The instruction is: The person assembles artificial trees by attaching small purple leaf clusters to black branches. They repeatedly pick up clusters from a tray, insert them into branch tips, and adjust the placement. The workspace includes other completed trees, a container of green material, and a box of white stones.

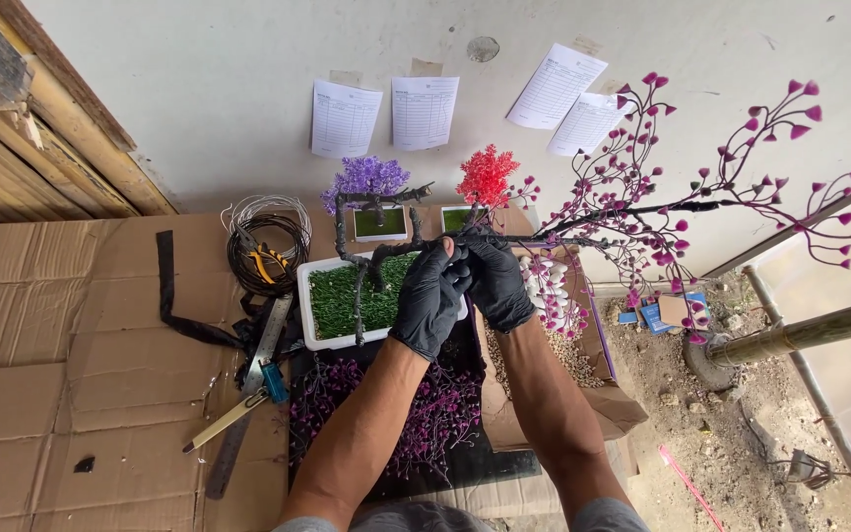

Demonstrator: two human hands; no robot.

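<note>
Both my forearms are reaching up from the bottom edge, bare below black gloves. My left hand (pixel 429 300) is curling shut around the dark wrapped trunk of the artificial tree (pixel 445 243), knuckles toward the camera, fingers folded over. My right hand (pixel 497 283) is pressing in just beside it, also closing on the same trunk, fingertips tucked under so I cannot see them. The two gloves are touching each other.

The trunk's long axis is running roughly left to right across the view, nearly level. Its crown end is pointing right, fanning into thin wire branches tipped with magenta buds (pixel 682 187). The base end is pointing left and bending down into a white rectangular planter (pixel 304 300) filled with green fake grass, sitting just left of my hands.

Behind are standing a small purple tree (pixel 367 177) and a small red tree (pixel 488 174) in square pots. A coil of wire (pixel 268 241) with yellow-handled pliers (pixel 268 261) is lying on the cardboard (pixel 71 325) at left, near a strip of black tape (pixel 174 296).

The exact grip point is hidden under the gloves. Branch tips at far right are being cut off by the frame edge. Loose purple sprigs (pixel 425 414) below my wrists are partly covered by my arms.
</note>
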